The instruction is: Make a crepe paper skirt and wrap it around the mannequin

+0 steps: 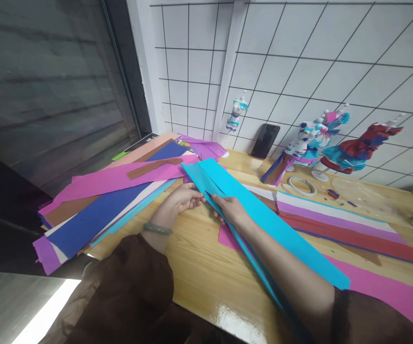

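Note:
Long folded turquoise paper (263, 215) lies slantwise over the middle of the wooden table. At its near left edge, my left hand (188, 198) pinches the paper's rim between thumb and fingers. Just to the right, my right hand (229, 209) is closed on the same edge, its thumb on top and the other fingers underneath. A narrow flap or slit shows in the turquoise paper beside my right thumb. Pink paper (381, 286) sticks out from beneath the turquoise sheet.
Stacked coloured strips (99, 215) cover the left side. Small dressed mannequins (364, 145) and a phone (265, 141) stand by the tiled wall. A tape roll (302, 186) lies in front of them, with striped paper (353, 229) at the right.

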Demonstrator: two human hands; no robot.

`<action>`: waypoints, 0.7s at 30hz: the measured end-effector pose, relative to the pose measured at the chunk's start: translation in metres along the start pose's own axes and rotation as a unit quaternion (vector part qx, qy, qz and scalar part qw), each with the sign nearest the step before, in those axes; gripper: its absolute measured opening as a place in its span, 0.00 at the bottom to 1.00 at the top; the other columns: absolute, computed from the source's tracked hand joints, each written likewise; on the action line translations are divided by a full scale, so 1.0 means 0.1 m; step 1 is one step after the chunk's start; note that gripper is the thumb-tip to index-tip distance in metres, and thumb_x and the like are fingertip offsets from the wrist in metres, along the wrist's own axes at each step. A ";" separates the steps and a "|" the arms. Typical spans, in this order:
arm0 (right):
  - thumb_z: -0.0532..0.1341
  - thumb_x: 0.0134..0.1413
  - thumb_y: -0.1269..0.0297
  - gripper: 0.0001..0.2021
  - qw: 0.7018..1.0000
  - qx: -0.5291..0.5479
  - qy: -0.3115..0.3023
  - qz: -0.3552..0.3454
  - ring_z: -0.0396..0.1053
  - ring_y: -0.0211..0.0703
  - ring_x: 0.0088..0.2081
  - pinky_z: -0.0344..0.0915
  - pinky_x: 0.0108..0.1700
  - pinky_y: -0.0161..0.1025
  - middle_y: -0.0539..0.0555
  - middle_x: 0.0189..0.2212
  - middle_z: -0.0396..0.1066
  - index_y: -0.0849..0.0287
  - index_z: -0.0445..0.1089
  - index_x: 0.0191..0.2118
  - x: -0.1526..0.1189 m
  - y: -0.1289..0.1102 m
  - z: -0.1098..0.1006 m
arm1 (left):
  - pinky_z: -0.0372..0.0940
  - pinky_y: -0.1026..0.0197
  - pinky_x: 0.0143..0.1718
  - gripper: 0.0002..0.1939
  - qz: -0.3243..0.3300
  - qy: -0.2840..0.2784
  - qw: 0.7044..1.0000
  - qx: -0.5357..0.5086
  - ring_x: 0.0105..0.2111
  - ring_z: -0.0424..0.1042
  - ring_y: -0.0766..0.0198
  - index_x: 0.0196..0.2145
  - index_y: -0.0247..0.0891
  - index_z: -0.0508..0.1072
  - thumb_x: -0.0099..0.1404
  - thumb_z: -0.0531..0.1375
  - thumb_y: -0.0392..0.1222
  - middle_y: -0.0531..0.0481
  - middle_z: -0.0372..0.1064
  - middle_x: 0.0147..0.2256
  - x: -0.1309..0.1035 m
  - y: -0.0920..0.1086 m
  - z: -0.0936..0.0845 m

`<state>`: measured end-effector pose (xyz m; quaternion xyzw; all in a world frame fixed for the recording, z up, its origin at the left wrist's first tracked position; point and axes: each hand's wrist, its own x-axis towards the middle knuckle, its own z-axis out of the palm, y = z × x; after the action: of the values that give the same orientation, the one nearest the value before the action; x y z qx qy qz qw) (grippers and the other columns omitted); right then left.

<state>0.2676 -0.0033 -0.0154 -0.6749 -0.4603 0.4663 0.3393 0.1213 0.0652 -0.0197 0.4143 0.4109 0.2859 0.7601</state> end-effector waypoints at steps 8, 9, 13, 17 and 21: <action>0.53 0.53 0.54 0.21 1.000 0.005 -0.005 0.010 0.54 0.30 0.09 0.52 0.13 0.30 0.48 0.09 0.61 0.62 0.63 0.16 0.02 -0.13 0.05 | 0.63 0.71 0.22 0.13 0.002 -0.001 1.000 -0.007 0.22 0.70 0.69 0.30 0.35 0.65 0.47 0.63 0.26 0.52 0.68 0.21 0.02 -0.02 0.00; 0.53 0.54 0.54 0.21 1.000 0.004 -0.005 0.010 0.54 0.31 0.09 0.52 0.13 0.30 0.48 0.08 0.60 0.62 0.63 0.16 0.02 -0.13 0.05 | 0.63 0.71 0.22 0.14 0.002 -0.001 1.000 -0.007 0.22 0.70 0.69 0.31 0.35 0.65 0.47 0.63 0.26 0.52 0.68 0.21 0.03 -0.03 -0.01; 0.53 0.54 0.53 0.22 1.000 -0.001 -0.002 0.006 0.55 0.31 0.09 0.53 0.14 0.30 0.48 0.07 0.59 0.61 0.62 0.15 0.04 -0.10 0.06 | 0.63 0.71 0.22 0.14 -0.001 0.003 1.000 -0.008 0.22 0.70 0.69 0.31 0.35 0.65 0.47 0.63 0.26 0.51 0.68 0.22 0.04 -0.04 -0.02; 0.52 0.53 0.50 0.24 1.000 -0.013 0.004 -0.002 0.54 0.31 0.09 0.52 0.14 0.30 0.48 0.06 0.57 0.61 0.61 0.14 0.08 -0.06 0.06 | 0.63 0.70 0.22 0.13 -0.003 0.003 1.000 -0.010 0.21 0.70 0.69 0.31 0.35 0.65 0.48 0.61 0.25 0.51 0.68 0.21 0.05 -0.04 -0.02; 0.53 0.51 0.48 0.24 1.000 -0.025 0.012 -0.012 0.53 0.30 0.09 0.50 0.14 0.30 0.47 0.06 0.57 0.61 0.62 0.14 0.10 -0.02 0.06 | 0.63 0.70 0.22 0.13 -0.004 0.000 1.000 -0.010 0.22 0.71 0.68 0.31 0.35 0.65 0.48 0.62 0.25 0.51 0.69 0.22 0.06 -0.04 -0.03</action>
<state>0.2626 0.0070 -0.0192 -0.6832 -0.4756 0.4422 0.3340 0.1225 0.0687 -0.0265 0.4052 0.4095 0.2872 0.7653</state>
